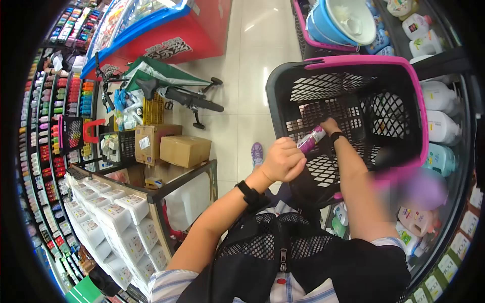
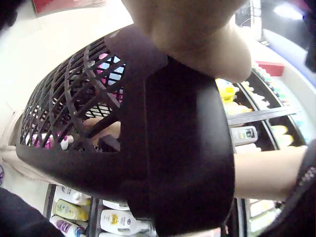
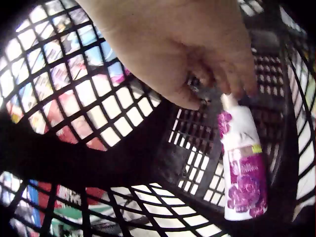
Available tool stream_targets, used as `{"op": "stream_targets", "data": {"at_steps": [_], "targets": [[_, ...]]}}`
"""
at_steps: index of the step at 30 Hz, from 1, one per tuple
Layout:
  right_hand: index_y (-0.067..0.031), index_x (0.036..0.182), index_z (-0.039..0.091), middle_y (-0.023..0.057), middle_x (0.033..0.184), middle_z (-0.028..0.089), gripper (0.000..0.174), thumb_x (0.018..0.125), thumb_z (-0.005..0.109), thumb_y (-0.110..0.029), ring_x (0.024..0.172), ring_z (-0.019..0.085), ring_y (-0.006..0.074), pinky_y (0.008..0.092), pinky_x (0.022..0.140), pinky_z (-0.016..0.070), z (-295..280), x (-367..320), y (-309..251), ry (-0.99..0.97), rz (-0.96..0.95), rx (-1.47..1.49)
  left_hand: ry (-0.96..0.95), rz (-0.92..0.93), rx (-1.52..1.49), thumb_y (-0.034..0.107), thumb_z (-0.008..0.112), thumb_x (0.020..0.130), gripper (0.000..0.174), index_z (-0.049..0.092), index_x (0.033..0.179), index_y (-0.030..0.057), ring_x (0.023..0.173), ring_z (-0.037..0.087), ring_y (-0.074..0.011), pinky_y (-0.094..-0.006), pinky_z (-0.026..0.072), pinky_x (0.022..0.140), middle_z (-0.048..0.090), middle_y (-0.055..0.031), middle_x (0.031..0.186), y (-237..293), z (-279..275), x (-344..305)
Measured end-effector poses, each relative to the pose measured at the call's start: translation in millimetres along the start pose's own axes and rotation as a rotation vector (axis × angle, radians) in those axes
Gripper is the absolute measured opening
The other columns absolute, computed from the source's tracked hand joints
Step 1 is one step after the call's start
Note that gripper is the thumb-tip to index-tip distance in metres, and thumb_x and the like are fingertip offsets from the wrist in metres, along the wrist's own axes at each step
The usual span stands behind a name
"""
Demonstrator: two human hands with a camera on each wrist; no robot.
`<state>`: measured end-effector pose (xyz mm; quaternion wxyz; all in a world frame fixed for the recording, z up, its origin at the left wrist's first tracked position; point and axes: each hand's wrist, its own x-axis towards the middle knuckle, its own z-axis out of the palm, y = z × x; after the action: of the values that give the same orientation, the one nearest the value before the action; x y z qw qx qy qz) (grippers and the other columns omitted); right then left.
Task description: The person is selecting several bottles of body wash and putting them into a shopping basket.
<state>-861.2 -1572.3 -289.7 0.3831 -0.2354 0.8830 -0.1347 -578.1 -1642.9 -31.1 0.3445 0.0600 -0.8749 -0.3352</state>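
Observation:
A black mesh shopping basket point(image 1: 348, 83) with a pink rim stands in front of me, tilted so that its inside faces up. At its near left corner my left hand point(image 1: 285, 160) grips the rim; in the left wrist view that hand point(image 2: 192, 34) lies over the black corner. Deep inside the basket, my right hand point(image 1: 331, 126) holds a white bottle with a purple floral label point(image 1: 310, 140) by its narrow top. The right wrist view shows the fingers of this hand point(image 3: 182, 54) at the white tip of the bottle point(image 3: 245, 168).
Shelves of detergent bottles point(image 1: 442, 126) run along the right. Beyond the basket is a blue bucket point(image 1: 328, 25). To the left are a folding bike point(image 1: 177, 93), cardboard boxes point(image 1: 184, 150), stacked white tubs point(image 1: 113, 207) and a red freezer point(image 1: 202, 30). Tiled floor point(image 1: 250, 101) lies between.

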Motion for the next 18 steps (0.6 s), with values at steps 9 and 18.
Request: {"op": "stream_targets", "data": {"at_steps": [9,18], "targets": [[0.0005,0.097,0.065,0.0087,0.083,0.069,0.028,0.091,0.055,-0.024,0.075,0.065,0.0150,0.0290,0.066,0.0512,-119,-206,-172,-0.249,-0.637,0.291,-0.217,0.007,-0.099,0.012,0.057,0.088,0.019,0.061,0.071,0.0048,0.068,0.055,-0.0265,-0.0363,0.0432,0.070,0.056,-0.0084,0.065,6,-35,9],[0.0061,0.136,0.033,0.0323,0.122,0.054,0.062,0.091,0.057,-0.029,0.103,0.059,0.0444,0.0454,0.087,0.0489,-21,-327,-175,0.222,-0.606,-0.069,-0.115,-0.972,-0.371,0.036,0.046,0.099,0.044,0.057,0.071,0.0037,0.057,0.047,-0.0125,-0.0310,0.0387,0.054,0.052,-0.0024,0.060,-132,-119,-155]]}}
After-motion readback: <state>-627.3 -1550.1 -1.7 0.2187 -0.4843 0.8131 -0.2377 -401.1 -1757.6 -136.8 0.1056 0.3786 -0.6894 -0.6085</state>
